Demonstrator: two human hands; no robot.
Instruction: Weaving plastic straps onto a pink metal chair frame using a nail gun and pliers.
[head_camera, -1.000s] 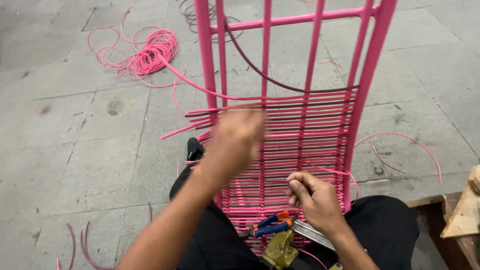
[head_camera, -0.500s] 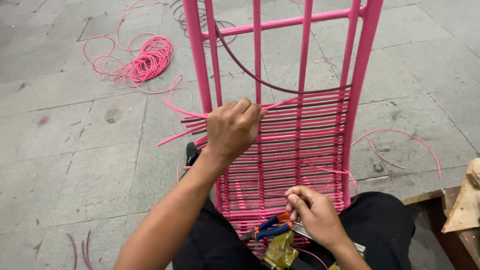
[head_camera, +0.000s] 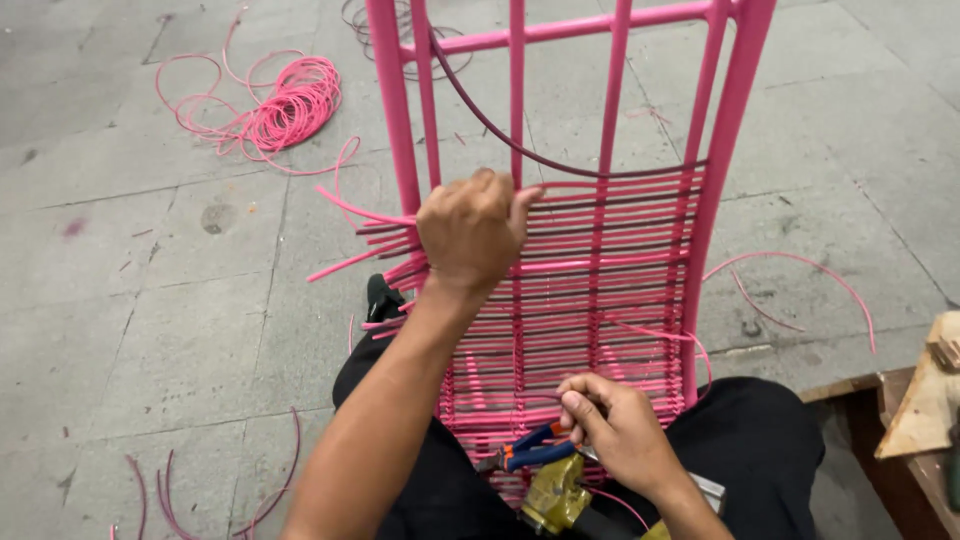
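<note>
We have a pink-painted metal chair frame (head_camera: 560, 150) leaning across our lap, its lower part already woven with horizontal rows of pink plastic cord (head_camera: 600, 290). Our left hand (head_camera: 472, 232) has come up from where it was a second ago and now sits at the top edge of the weave, near the second upright; its grip is closed, the fingers curled tight over the uppermost strands, so it looks as though we are pressing or pulling the newest row into place. A dark maroon cord (head_camera: 500, 135) runs in a curve from the top of the frame down to that same upper edge.

Our right hand (head_camera: 615, 430) has dropped lower, to the bottom of the weave just above our lap. Its fingers are pinched together on a thin pink strand, close beside the pliers with blue and orange handles (head_camera: 530, 455) that lie on our black trousers (head_camera: 740, 450), with a yellowish tool (head_camera: 555, 495) just below them.

Loose cut ends of cord stick out to the left of the frame. On the grey concrete floor (head_camera: 150, 280) lies a loose coil of pink cord (head_camera: 290, 100), well apart from us.
</note>
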